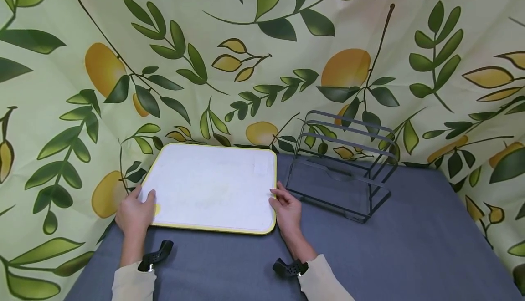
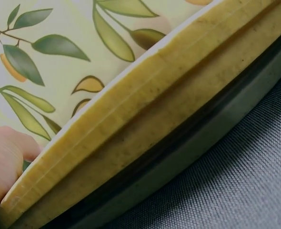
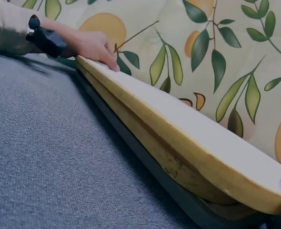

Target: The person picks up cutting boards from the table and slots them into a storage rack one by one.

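Observation:
A white cutting board (image 1: 213, 187) with a yellow rim lies at the middle left of the table in the head view. My left hand (image 1: 137, 212) grips its left edge, thumb on the white face. At the opposite edge my right hand (image 1: 289, 212) holds the board with thumb and fingers, the other fingertips hidden beneath or beside it. In the left wrist view the board's yellow side (image 2: 126, 102) shows a groove along it, and a dark grey-green layer (image 2: 212, 121) runs underneath. The same layering appears in the right wrist view, where the board's white top (image 3: 178, 114) slopes.
To the right of the board stands a black wire rack (image 1: 328, 205) with several upright loops. A blue-grey cloth (image 1: 410, 246) covers the table. Behind it hangs a curtain (image 1: 184, 100) printed with leaves and fruit. Each wrist wears a black band (image 1: 157, 255).

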`<state>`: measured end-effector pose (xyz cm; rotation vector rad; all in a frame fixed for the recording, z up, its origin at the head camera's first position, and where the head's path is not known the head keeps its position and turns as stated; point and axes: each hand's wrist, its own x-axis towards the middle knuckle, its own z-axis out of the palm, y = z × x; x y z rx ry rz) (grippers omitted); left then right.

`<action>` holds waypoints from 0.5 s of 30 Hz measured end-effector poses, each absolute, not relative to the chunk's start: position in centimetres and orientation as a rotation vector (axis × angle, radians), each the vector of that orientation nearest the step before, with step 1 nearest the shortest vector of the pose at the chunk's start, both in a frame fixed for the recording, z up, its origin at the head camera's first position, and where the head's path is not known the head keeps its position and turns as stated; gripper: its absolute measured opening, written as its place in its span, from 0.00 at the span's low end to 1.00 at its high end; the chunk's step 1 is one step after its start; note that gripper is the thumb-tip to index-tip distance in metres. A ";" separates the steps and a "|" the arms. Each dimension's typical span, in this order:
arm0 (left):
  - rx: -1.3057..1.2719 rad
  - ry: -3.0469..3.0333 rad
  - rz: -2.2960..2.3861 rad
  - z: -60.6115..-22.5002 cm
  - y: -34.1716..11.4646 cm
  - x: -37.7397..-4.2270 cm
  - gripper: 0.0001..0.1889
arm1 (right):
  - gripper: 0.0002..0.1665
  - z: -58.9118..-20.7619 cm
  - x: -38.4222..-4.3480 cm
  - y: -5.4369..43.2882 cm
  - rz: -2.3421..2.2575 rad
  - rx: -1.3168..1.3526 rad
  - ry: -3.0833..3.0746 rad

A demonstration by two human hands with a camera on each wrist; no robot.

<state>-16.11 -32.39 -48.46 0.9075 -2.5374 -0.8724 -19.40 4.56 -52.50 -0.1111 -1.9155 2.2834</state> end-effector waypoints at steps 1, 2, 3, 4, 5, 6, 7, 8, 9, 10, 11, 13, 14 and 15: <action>0.904 -2.534 -0.870 -48.5 -32.4 -16.1 0.31 | 0.14 -52.5 -19.4 4.5 2.288 -0.112 -1.913; 0.900 -2.531 -0.866 -48.5 -32.5 -16.0 0.31 | 0.14 -52.5 -19.3 4.5 2.287 -0.112 -1.916; 0.898 -2.528 -0.862 -48.5 -32.5 -15.9 0.31 | 0.14 -52.5 -19.2 4.5 2.284 -0.109 -1.921; 0.898 -2.523 -0.858 -48.5 -32.5 -15.8 0.31 | 0.14 -52.4 -19.1 4.5 2.281 -0.106 -1.929; 0.898 -2.518 -0.854 -48.6 -32.6 -15.7 0.31 | 0.14 -52.4 -19.0 4.5 2.276 -0.099 -1.939; 0.899 -2.513 -0.852 -48.6 -32.6 -15.6 0.31 | 0.14 -52.3 -18.9 4.4 2.268 -0.092 -1.952; 0.901 -2.510 -0.847 -48.6 -32.6 -15.5 0.31 | 0.14 -52.2 -18.8 4.4 2.260 -0.082 -1.966; 0.903 -2.508 -0.847 -48.6 -32.6 -15.5 0.31 | 0.14 -52.2 -18.7 4.4 2.250 -0.072 -1.982; 0.905 -2.505 -0.846 -48.6 -32.6 -15.4 0.31 | 0.14 -52.2 -18.6 4.4 2.242 -0.062 -1.994; 0.903 -2.506 -0.844 -48.6 -32.6 -15.4 0.31 | 0.14 -52.2 -18.6 4.4 2.231 -0.057 -2.007; 0.901 -2.511 -0.844 -48.6 -32.6 -15.3 0.31 | 0.15 -52.2 -18.6 4.4 2.222 -0.054 -2.016; 0.892 -2.523 -0.842 -48.6 -32.5 -15.3 0.31 | 0.15 -52.3 -18.5 4.4 2.203 -0.064 -2.037; 0.887 -2.529 -0.841 -48.7 -32.5 -15.3 0.31 | 0.16 -52.4 -18.5 4.4 2.191 -0.066 -2.046; 0.881 -2.535 -0.836 -48.7 -32.4 -15.3 0.30 | 0.16 -52.4 -18.5 4.5 2.176 -0.079 -2.063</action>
